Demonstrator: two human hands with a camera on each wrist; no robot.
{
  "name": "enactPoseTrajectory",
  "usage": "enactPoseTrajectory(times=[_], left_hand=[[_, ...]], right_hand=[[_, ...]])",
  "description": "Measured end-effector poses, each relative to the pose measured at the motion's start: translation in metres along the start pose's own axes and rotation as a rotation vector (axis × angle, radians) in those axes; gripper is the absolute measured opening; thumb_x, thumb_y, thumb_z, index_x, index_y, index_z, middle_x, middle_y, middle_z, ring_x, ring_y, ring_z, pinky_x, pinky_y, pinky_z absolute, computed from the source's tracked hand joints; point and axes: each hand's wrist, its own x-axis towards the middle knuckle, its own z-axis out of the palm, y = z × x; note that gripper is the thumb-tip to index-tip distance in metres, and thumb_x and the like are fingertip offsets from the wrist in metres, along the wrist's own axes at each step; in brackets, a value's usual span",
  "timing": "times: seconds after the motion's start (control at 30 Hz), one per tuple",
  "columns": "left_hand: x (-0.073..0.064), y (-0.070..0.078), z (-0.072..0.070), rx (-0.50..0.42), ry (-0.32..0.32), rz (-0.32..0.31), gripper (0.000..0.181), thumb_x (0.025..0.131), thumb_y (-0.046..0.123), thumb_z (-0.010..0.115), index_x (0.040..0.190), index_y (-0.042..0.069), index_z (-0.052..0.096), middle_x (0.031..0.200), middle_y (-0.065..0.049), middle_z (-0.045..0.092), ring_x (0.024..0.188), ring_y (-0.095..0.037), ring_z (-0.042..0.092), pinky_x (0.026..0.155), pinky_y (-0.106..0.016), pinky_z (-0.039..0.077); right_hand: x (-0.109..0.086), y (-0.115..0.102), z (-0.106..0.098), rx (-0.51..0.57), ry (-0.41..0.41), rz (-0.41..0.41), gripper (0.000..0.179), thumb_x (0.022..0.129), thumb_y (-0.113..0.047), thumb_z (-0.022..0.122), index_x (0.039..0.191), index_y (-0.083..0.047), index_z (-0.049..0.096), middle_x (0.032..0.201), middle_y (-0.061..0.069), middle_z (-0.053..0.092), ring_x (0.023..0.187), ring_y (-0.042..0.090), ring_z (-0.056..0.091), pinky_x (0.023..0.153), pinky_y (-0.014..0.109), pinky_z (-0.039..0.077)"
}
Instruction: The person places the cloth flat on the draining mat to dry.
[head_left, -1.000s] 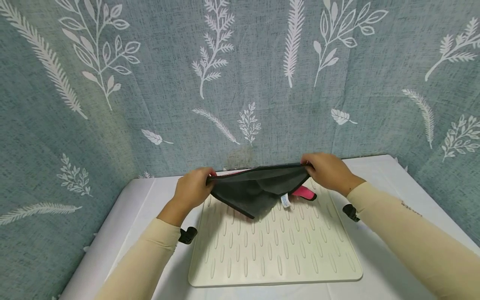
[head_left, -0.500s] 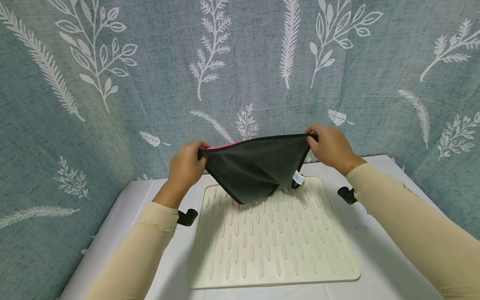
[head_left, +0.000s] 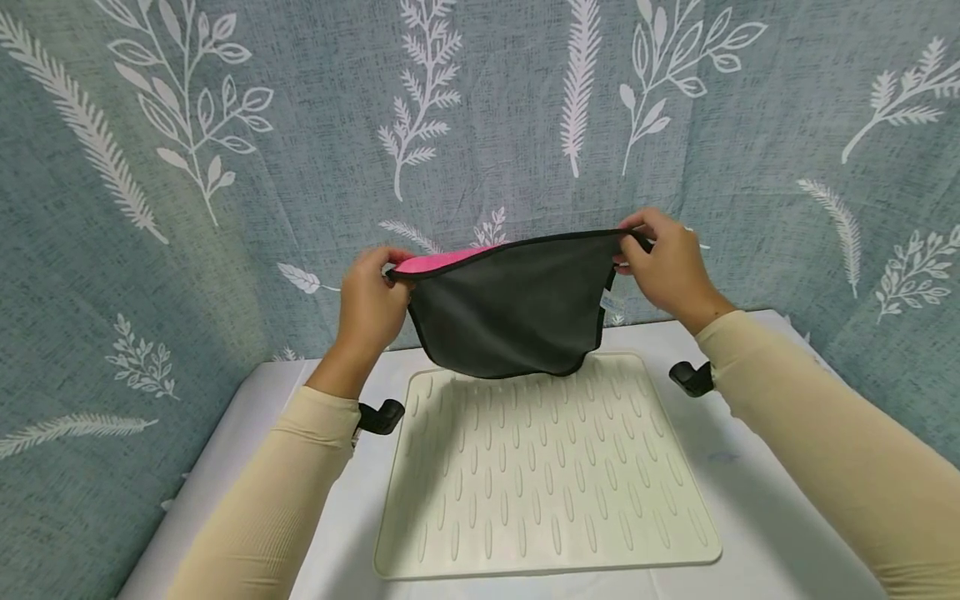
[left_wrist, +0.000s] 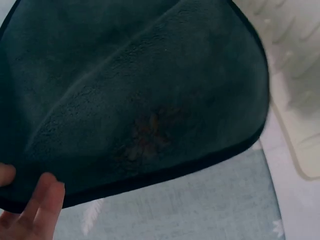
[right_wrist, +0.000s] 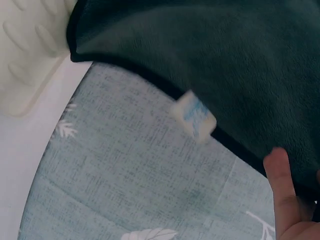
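Note:
A dark grey cloth [head_left: 517, 304] with black binding hangs between both hands, above the far part of a ribbed cream mat [head_left: 547, 467]. Its pink other side shows along the top left edge. My left hand [head_left: 375, 296] pinches the upper left corner, and my right hand [head_left: 660, 258] grips the upper right one. A small white label [right_wrist: 195, 116] with blue print sticks out from the cloth's right edge in the right wrist view. Fingers of the left hand [left_wrist: 37, 207] press on the dark face near the bound edge in the left wrist view.
The cream mat lies on a white-covered table [head_left: 757, 500]. Behind and to the sides hangs a blue-grey curtain [head_left: 315, 150] with white leaf prints. Small black devices are strapped at both wrists.
Both hands have risen, lifting the cloth off the mat. It has opened out from a bunched shape into a wider hanging sheet, and more of its pink side shows at left.

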Motion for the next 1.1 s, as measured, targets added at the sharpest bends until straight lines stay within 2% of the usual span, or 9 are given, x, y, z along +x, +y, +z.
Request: enactPoseTrajectory(times=[0.1, 0.17, 0.3, 0.4, 0.63, 0.7, 0.8, 0.93, 1.1], left_hand=[[0.000, 0.001, -0.001, -0.010, 0.036, 0.055, 0.019, 0.092, 0.002, 0.060, 0.107, 0.003, 0.071, 0.109, -0.016, 0.066, 0.094, -0.028, 0.060, 0.079, -0.039, 0.053], [-0.003, 0.000, -0.002, -0.024, 0.031, 0.073, 0.018, 0.092, 0.001, 0.060, 0.106, 0.002, 0.071, 0.106, -0.016, 0.066, 0.096, -0.028, 0.061, 0.081, -0.040, 0.055], [-0.014, -0.005, -0.003, -0.037, -0.023, 0.094, 0.015, 0.092, 0.003, 0.063, 0.105, 0.001, 0.071, 0.104, -0.016, 0.067, 0.095, -0.027, 0.061, 0.083, -0.042, 0.056], [-0.028, -0.009, -0.004, -0.023, -0.074, 0.102, 0.015, 0.091, 0.005, 0.067, 0.106, 0.003, 0.071, 0.105, -0.013, 0.069, 0.094, -0.025, 0.063, 0.080, -0.040, 0.055], [-0.068, -0.014, -0.006, 0.022, -0.174, 0.129, 0.018, 0.089, 0.004, 0.070, 0.106, 0.007, 0.071, 0.106, -0.009, 0.070, 0.091, -0.022, 0.064, 0.071, -0.036, 0.052], [-0.082, -0.014, -0.005, 0.035, -0.203, 0.130, 0.019, 0.087, 0.003, 0.070, 0.105, 0.009, 0.071, 0.103, -0.007, 0.069, 0.089, -0.020, 0.064, 0.069, -0.033, 0.053], [-0.104, -0.015, -0.004, 0.044, -0.251, 0.126, 0.020, 0.085, 0.001, 0.072, 0.103, 0.011, 0.071, 0.101, -0.004, 0.068, 0.088, -0.016, 0.064, 0.068, -0.029, 0.056], [-0.132, -0.018, -0.004, 0.060, -0.310, 0.126, 0.023, 0.083, 0.000, 0.073, 0.101, 0.014, 0.071, 0.099, 0.002, 0.067, 0.087, -0.009, 0.064, 0.070, -0.024, 0.057], [-0.162, -0.024, -0.006, 0.124, -0.355, 0.137, 0.032, 0.077, -0.003, 0.076, 0.100, 0.019, 0.071, 0.097, 0.008, 0.064, 0.080, -0.003, 0.062, 0.071, -0.022, 0.055]], right_hand=[[-0.002, 0.000, -0.001, 0.007, 0.026, -0.033, 0.027, 0.104, -0.014, 0.046, 0.122, 0.002, 0.059, 0.116, 0.023, 0.065, 0.100, 0.039, 0.071, 0.082, 0.028, 0.059], [-0.007, 0.001, -0.002, 0.001, 0.020, -0.043, 0.027, 0.104, -0.015, 0.047, 0.121, 0.001, 0.059, 0.113, 0.022, 0.066, 0.099, 0.038, 0.071, 0.081, 0.022, 0.058], [-0.021, 0.006, -0.004, -0.042, -0.021, -0.043, 0.026, 0.103, -0.018, 0.049, 0.119, -0.001, 0.062, 0.109, 0.020, 0.068, 0.095, 0.034, 0.072, 0.074, 0.013, 0.052], [-0.035, 0.011, -0.004, -0.095, -0.065, -0.056, 0.024, 0.103, -0.019, 0.052, 0.117, -0.004, 0.064, 0.108, 0.018, 0.070, 0.090, 0.030, 0.071, 0.068, 0.017, 0.048], [-0.072, 0.028, 0.001, -0.154, -0.116, -0.122, 0.012, 0.099, -0.014, 0.059, 0.106, -0.009, 0.068, 0.098, 0.010, 0.071, 0.070, 0.014, 0.057, 0.060, 0.025, 0.044], [-0.085, 0.033, 0.002, -0.166, -0.124, -0.145, 0.009, 0.098, -0.011, 0.060, 0.102, -0.010, 0.068, 0.093, 0.006, 0.071, 0.066, 0.011, 0.052, 0.058, 0.024, 0.043], [-0.104, 0.038, 0.002, -0.185, -0.156, -0.175, 0.010, 0.095, -0.005, 0.062, 0.098, -0.013, 0.068, 0.088, 0.001, 0.071, 0.067, 0.008, 0.053, 0.060, 0.024, 0.045], [-0.131, 0.042, 0.003, -0.208, -0.257, -0.197, 0.019, 0.091, 0.000, 0.064, 0.095, -0.018, 0.069, 0.089, -0.007, 0.070, 0.078, 0.001, 0.059, 0.069, 0.025, 0.052], [-0.158, 0.047, 0.006, -0.197, -0.410, -0.238, 0.023, 0.087, 0.002, 0.067, 0.094, -0.020, 0.069, 0.089, -0.015, 0.067, 0.083, -0.004, 0.059, 0.073, 0.025, 0.056]])
